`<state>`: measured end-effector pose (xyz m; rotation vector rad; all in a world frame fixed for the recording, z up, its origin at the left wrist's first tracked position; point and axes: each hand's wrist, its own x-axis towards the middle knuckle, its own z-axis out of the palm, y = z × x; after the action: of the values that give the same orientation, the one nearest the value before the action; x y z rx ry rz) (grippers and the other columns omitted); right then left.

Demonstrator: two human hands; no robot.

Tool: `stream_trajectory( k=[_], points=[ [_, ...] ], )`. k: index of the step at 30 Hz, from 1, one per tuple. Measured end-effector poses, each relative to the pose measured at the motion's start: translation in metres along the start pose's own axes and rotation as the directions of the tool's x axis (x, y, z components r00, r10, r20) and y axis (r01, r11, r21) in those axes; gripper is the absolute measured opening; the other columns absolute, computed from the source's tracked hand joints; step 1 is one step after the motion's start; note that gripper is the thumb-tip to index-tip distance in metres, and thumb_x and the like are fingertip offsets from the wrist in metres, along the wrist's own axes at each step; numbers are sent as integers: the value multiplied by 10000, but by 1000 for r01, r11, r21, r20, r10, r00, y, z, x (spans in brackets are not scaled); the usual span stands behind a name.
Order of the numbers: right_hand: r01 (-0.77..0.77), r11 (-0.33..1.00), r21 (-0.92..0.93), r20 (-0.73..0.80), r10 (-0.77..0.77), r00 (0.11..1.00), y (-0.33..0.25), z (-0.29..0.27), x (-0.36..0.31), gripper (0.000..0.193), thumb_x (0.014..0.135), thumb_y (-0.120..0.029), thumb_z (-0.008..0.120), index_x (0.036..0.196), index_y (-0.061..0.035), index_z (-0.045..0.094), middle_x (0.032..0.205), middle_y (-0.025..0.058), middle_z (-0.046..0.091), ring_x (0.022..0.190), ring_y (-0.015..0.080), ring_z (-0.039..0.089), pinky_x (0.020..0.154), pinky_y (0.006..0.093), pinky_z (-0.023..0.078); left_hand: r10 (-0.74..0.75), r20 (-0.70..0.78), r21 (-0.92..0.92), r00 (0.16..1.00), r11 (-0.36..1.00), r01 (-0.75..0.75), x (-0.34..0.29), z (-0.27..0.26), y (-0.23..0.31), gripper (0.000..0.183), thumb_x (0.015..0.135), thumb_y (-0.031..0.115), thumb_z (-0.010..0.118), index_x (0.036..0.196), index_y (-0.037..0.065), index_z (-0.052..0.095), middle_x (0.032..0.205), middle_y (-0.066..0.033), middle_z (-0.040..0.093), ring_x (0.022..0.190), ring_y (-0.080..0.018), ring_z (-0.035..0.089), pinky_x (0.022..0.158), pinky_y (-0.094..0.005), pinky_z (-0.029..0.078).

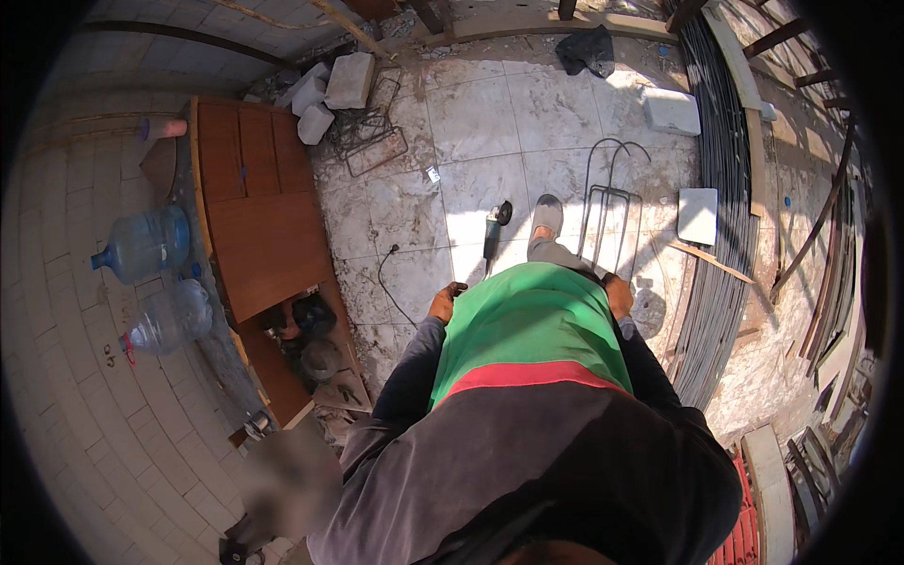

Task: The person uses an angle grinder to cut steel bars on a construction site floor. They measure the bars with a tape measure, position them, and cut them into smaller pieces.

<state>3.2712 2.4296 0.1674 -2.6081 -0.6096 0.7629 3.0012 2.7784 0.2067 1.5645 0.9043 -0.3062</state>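
Note:
My left hand [444, 301] is at the left edge of the green lower part of my shirt [527, 320], its fingers curled in at the cloth. On the opposite side, my right hand [618, 296] is closed at the shirt's right edge, with its fingertips partly hidden. The green cloth spreads wide between both hands. An angle grinder [492, 235] lies on the tiled floor ahead of my left hand. Bent steel rods [610, 193], shaped into rectangular frames with hooked ends, lie beyond my right hand. One shoe [547, 215] shows between the grinder and the rods.
A brown wooden cabinet [254, 212] stands left, with large water bottles [151, 243] beyond it. A black cord [383, 278] crosses the floor. Long steel bars [720, 311] run along the right. Pale blocks [349, 81] and tangled rods [372, 132] lie at the far left.

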Motion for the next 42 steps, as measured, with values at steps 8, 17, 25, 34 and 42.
stream_trajectory(
  k=[8, 17, 25, 34, 42],
  points=[
    [142, 754, 642, 49, -224, 973, -49, -66, 64, 255, 854, -216, 571, 955, 2, 657, 851, 191, 663, 787, 244, 639, 730, 316, 486, -357, -249, -320, 900, 908, 271, 15, -3, 61, 297, 919, 290, 574, 1125, 76, 570, 980, -49, 658, 817, -168, 655, 617, -310, 498],
    [215, 832, 512, 133, -323, 937, -53, -34, 134, 317, 841, -243, 589, 1037, 2, 632, 952, 211, 658, 885, 327, 621, 800, 364, 482, -401, -259, -3, 879, 910, 415, 40, -40, 37, 275, 885, 248, 631, 1076, 52, 653, 916, -133, 695, 798, -194, 657, 699, -327, 519],
    [284, 880, 380, 321, -414, 852, -124, -14, 187, 325, 838, -237, 589, 1059, -1, 615, 986, 226, 645, 931, 363, 602, 815, 397, 475, -98, -299, 147, 949, 978, 147, 94, -114, 122, 337, 873, 318, 624, 1071, 45, 625, 988, -133, 685, 914, -240, 652, 816, -354, 497],
    [573, 806, 145, 492, -562, 665, -267, 0, 296, 336, 835, -230, 588, 1084, -4, 595, 1025, 242, 631, 982, 404, 581, 833, 435, 468, -167, -353, 96, 921, 972, 213, 141, -243, 36, 381, 843, 369, 618, 1090, 80, 636, 1085, -159, 664, 1001, -300, 635, 881, -368, 482],
    [714, 697, -61, 800, -394, 453, -495, -80, 349, 382, 797, -180, 627, 1144, -25, 586, 1090, 238, 622, 1006, 409, 585, 848, 433, 475, -387, -598, -557, 702, 830, -17, 109, -373, -38, 266, 905, 317, 588, 1026, 80, 602, 812, -19, 610, 687, -104, 600, 535, -286, 468]
  ],
)
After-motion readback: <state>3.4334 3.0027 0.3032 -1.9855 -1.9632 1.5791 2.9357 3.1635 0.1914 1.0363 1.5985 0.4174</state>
